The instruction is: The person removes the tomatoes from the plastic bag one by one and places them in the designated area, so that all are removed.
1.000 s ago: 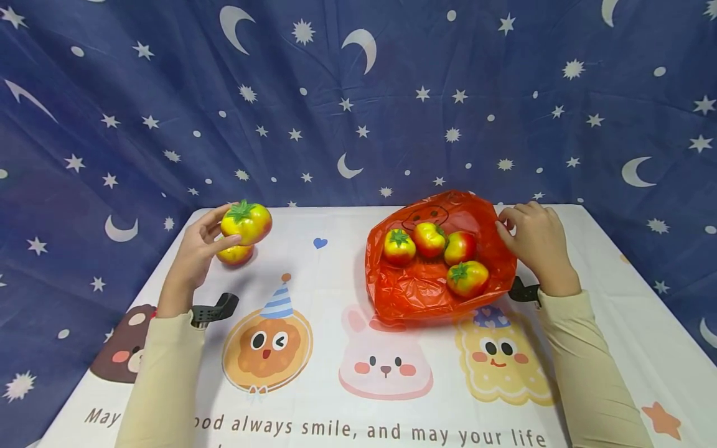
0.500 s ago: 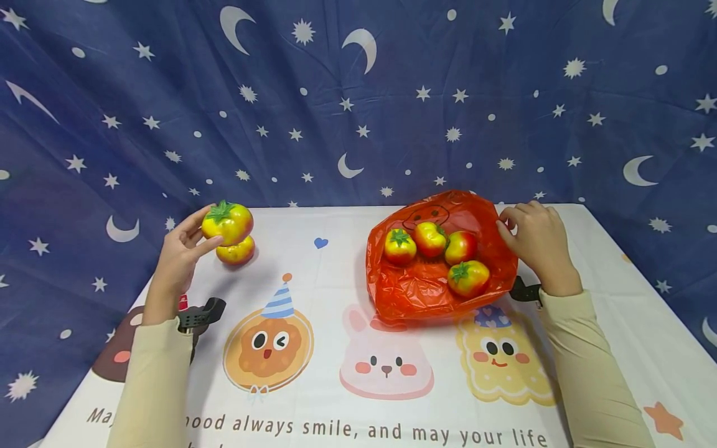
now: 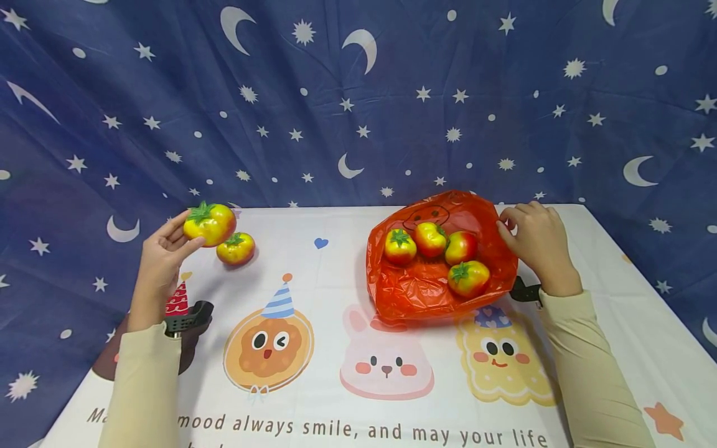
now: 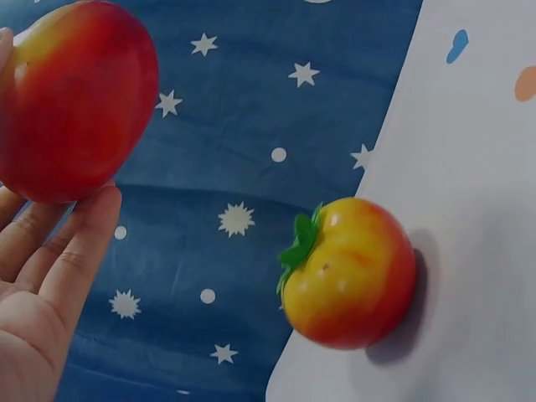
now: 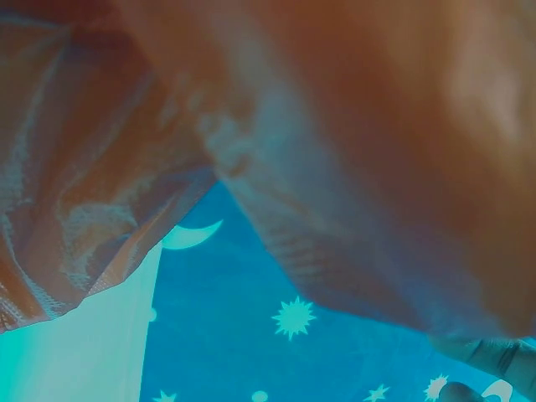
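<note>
My left hand (image 3: 157, 258) holds a yellow-and-red tomato (image 3: 215, 225) with a green leafy top, raised above the left side of the table. Its red underside fills the upper left of the left wrist view, against the fingertips (image 4: 102, 209). A second tomato (image 3: 236, 249) rests on the tablecloth just beyond and right of it. On the right, my right hand (image 3: 534, 239) pinches the right edge of a red plastic bag (image 3: 411, 289). Several tomatoes lie inside the spread bag, one of them (image 3: 468, 279) nearest its front right. Bag film (image 5: 377, 167) covers most of the right wrist view.
A white tablecloth (image 3: 319, 280) printed with cartoon figures and lettering covers the table. Behind its far edge hangs a dark blue curtain (image 3: 313, 124) with stars and moons. A black wrist mount (image 3: 190, 317) sits on the left wrist, another (image 3: 524, 290) on the right.
My left hand has moved left with its tomato, so the tomato on the table now shows more fully. The right hand and the bag have stayed in place.
</note>
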`<action>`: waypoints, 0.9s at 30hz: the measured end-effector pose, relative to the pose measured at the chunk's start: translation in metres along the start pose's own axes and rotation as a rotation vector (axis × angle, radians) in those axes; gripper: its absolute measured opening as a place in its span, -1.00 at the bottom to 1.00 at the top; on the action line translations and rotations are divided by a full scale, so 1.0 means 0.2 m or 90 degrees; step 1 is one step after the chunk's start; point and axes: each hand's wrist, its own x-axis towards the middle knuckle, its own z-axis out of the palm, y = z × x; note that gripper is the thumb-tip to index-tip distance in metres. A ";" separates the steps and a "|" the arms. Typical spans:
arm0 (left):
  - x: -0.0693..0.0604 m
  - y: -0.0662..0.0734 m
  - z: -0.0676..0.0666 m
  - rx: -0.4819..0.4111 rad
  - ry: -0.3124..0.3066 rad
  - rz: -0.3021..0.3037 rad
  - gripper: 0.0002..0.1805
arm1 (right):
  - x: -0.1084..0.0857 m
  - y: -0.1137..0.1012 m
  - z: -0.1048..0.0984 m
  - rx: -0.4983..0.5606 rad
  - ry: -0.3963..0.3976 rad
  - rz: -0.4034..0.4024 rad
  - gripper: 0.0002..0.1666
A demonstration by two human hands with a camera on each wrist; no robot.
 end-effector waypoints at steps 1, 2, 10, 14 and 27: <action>0.00 0.00 -0.01 -0.004 0.004 -0.001 -0.36 | 0.00 0.00 0.00 0.000 -0.001 0.000 -0.89; 0.00 0.00 -0.02 -0.007 0.008 -0.001 -0.36 | 0.00 0.00 0.00 0.001 -0.001 0.000 -0.89; -0.01 -0.01 -0.10 -0.036 0.054 -0.029 -0.37 | 0.00 0.00 0.00 0.006 0.006 -0.003 -0.90; -0.01 -0.02 -0.13 -0.057 0.078 -0.042 -0.37 | 0.00 0.00 0.00 0.006 0.009 -0.007 -0.90; -0.03 -0.04 -0.20 -0.079 0.182 -0.104 -0.30 | 0.00 -0.01 -0.01 0.006 -0.003 0.002 -0.88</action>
